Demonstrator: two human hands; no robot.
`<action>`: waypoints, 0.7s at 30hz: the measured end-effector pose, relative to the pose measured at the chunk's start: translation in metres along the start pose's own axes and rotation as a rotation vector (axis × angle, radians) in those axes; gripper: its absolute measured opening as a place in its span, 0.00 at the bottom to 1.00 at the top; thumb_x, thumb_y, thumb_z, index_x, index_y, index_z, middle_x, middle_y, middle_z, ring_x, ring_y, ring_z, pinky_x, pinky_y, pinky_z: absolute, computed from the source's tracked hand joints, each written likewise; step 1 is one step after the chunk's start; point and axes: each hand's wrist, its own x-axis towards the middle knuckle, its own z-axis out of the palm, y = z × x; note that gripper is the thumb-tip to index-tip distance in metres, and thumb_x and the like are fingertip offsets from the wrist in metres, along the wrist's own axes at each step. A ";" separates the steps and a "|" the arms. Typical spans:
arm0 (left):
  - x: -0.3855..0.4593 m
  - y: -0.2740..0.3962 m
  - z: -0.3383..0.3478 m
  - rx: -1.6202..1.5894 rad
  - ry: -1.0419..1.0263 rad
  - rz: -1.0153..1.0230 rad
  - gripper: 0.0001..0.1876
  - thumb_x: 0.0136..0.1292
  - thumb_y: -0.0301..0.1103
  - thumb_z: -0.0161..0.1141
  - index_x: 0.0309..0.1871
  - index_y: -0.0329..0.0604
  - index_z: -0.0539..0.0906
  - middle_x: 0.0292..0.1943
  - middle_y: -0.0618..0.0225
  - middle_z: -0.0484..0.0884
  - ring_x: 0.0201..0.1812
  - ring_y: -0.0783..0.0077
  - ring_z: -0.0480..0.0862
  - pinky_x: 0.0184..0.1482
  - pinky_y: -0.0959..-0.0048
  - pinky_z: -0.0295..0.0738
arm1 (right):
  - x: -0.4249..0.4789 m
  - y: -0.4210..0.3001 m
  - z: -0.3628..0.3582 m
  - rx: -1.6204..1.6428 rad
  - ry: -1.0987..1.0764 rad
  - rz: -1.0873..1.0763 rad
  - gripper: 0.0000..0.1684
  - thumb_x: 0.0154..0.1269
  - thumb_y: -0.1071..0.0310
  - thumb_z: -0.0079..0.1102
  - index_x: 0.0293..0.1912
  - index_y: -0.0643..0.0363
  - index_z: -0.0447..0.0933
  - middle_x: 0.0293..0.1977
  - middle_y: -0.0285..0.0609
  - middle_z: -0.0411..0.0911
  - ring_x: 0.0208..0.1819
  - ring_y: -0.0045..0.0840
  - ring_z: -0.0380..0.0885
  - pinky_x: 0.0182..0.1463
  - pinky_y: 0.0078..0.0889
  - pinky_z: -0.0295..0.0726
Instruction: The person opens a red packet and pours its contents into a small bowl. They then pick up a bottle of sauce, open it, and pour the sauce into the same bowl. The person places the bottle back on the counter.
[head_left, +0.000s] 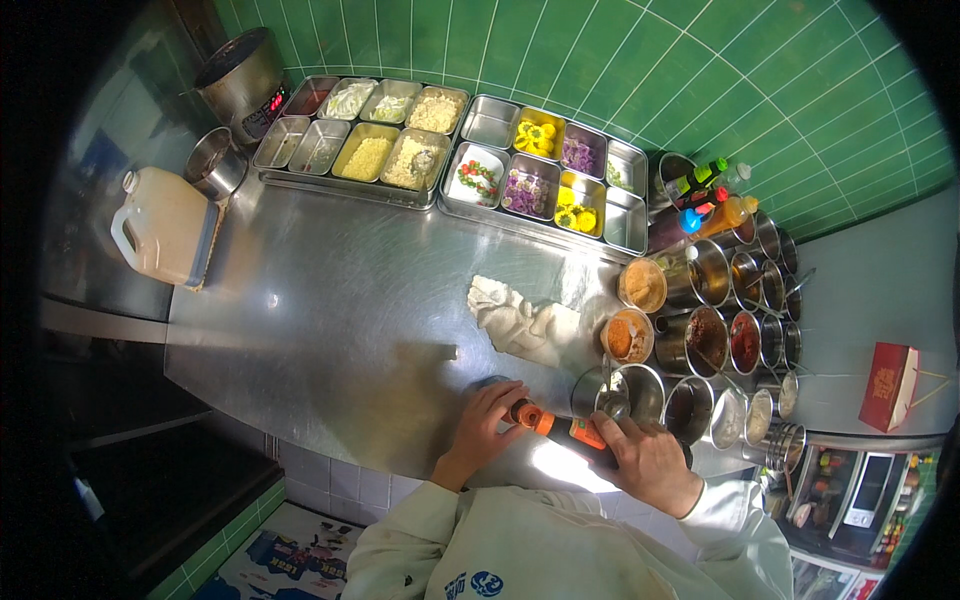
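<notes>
My right hand grips a dark bottle with an orange label. The bottle lies tilted, its orange neck and cap pointing left towards my other hand. My left hand is curled just beside the bottle's mouth, thumb and fingers close to it. Something small and greyish shows past the left fingers; what it is, and whether they hold it, I cannot tell. Beyond the bottle stands a steel pot with a ladle in it. A crumpled white cloth rests on the steel counter.
Steel pans of chopped food and flowers line the tiled wall. On the right are tubs of orange powder, several steel pots and sauce bottles. A plastic jug stands left. A small pale piece lies on the counter.
</notes>
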 end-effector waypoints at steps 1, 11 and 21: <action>0.000 0.000 0.000 0.003 -0.001 0.002 0.28 0.46 0.31 0.69 0.54 0.44 0.75 0.53 0.63 0.76 0.52 0.58 0.76 0.54 0.63 0.71 | 0.000 0.000 0.000 0.000 -0.003 0.001 0.34 0.51 0.55 0.66 0.56 0.58 0.68 0.36 0.48 0.77 0.31 0.40 0.79 0.36 0.36 0.79; 0.000 0.000 0.000 0.012 -0.002 0.012 0.29 0.46 0.32 0.69 0.55 0.44 0.75 0.54 0.63 0.76 0.52 0.60 0.76 0.54 0.64 0.71 | -0.001 0.000 0.001 -0.021 -0.010 0.002 0.35 0.51 0.54 0.66 0.56 0.59 0.68 0.36 0.47 0.76 0.31 0.39 0.79 0.36 0.36 0.78; -0.001 0.001 0.000 0.017 0.003 0.009 0.28 0.47 0.33 0.69 0.55 0.44 0.75 0.54 0.63 0.76 0.53 0.60 0.76 0.54 0.64 0.71 | -0.001 -0.002 -0.001 -0.033 -0.018 0.011 0.34 0.51 0.56 0.66 0.56 0.59 0.68 0.35 0.47 0.77 0.31 0.39 0.79 0.35 0.36 0.78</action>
